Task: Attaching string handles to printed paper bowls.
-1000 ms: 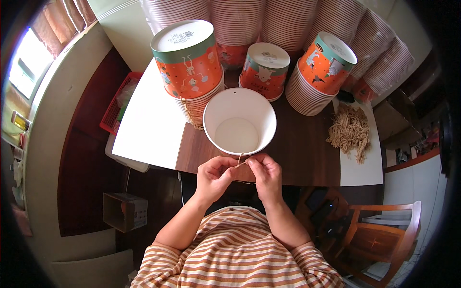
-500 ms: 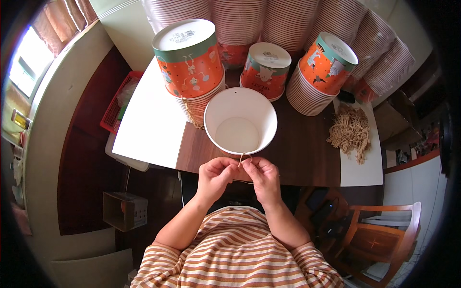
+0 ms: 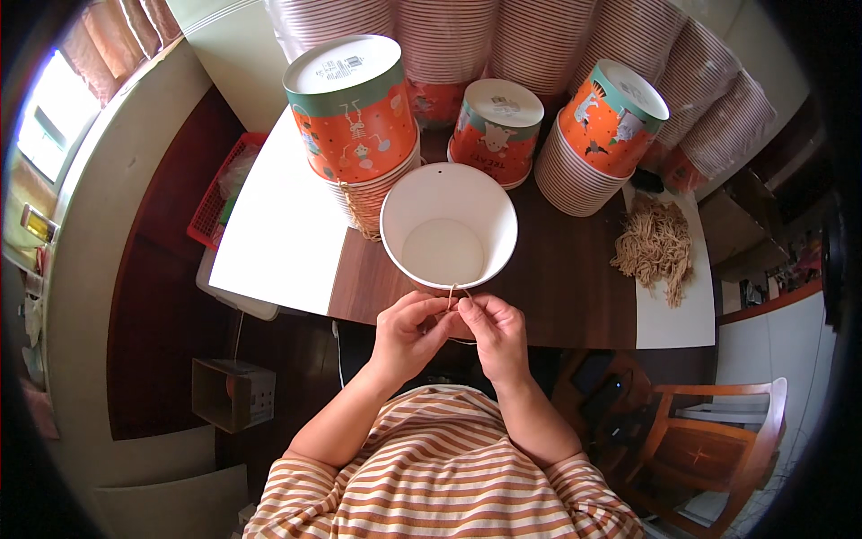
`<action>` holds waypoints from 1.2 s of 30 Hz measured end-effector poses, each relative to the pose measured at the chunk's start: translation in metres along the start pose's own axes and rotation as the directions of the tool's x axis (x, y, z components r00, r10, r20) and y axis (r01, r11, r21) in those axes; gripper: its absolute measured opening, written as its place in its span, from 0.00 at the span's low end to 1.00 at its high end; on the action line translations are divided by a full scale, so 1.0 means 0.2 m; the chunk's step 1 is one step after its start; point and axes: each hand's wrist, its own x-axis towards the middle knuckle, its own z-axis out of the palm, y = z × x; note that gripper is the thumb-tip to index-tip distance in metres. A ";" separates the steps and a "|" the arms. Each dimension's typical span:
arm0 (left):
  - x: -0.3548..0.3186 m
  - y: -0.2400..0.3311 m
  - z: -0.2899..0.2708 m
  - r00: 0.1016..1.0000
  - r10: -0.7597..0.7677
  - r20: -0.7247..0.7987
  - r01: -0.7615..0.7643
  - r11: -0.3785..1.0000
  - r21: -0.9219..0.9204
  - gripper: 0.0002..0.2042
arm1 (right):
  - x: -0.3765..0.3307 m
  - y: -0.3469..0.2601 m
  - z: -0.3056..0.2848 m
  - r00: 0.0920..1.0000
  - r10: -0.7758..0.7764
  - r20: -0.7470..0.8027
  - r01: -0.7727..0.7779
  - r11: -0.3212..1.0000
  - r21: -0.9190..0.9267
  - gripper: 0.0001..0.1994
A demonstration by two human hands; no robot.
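A white-lined paper bucket (image 3: 449,202) stands upright with its open mouth toward me, a small hole showing in its far wall. At the bucket's near rim hangs a thin tan cord (image 3: 452,292). My left hand (image 3: 410,332) pinches the cord between thumb and fingers. Close beside it, my right hand (image 3: 494,332) also pinches the cord, the fingertips of both hands almost touching. Part of the cord is hidden by the fingers, so the form of any loop or knot cannot be made out.
Upside-down stacks of orange and green buckets stand at the left (image 3: 355,135), middle (image 3: 496,135) and right (image 3: 611,126). Wrapped bucket stacks (image 3: 449,40) line the back. A pile of tan cords (image 3: 660,242) lies on the table's right side. A wooden chair (image 3: 709,440) stands at lower right.
Both hands have shifted slightly, their fingertips still together at the cord. The bucket has moved barely to the left.
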 end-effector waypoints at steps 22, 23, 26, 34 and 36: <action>-0.05 -0.01 -0.03 0.964 -0.264 0.018 0.257 0.918 -0.303 0.02 | 0.02 0.04 -0.01 0.993 -0.095 -0.073 0.081 0.980 -0.181 0.11; -0.05 -0.01 -0.04 0.960 -0.276 0.052 0.275 0.889 -0.367 0.02 | 0.02 0.03 0.00 0.993 -0.096 -0.070 0.082 0.980 -0.183 0.11; -0.06 -0.02 -0.04 0.966 -0.256 0.041 0.254 0.907 -0.335 0.02 | 0.02 0.03 0.01 0.992 -0.106 -0.075 0.091 0.980 -0.174 0.11; -0.06 -0.01 -0.02 0.958 -0.286 0.017 0.277 0.909 -0.313 0.01 | 0.02 0.04 0.01 0.982 -0.158 -0.108 0.133 0.968 -0.211 0.11; -0.06 -0.01 -0.02 0.957 -0.291 0.016 0.280 0.902 -0.327 0.01 | 0.03 0.06 0.01 0.979 -0.167 -0.115 0.138 0.965 -0.223 0.10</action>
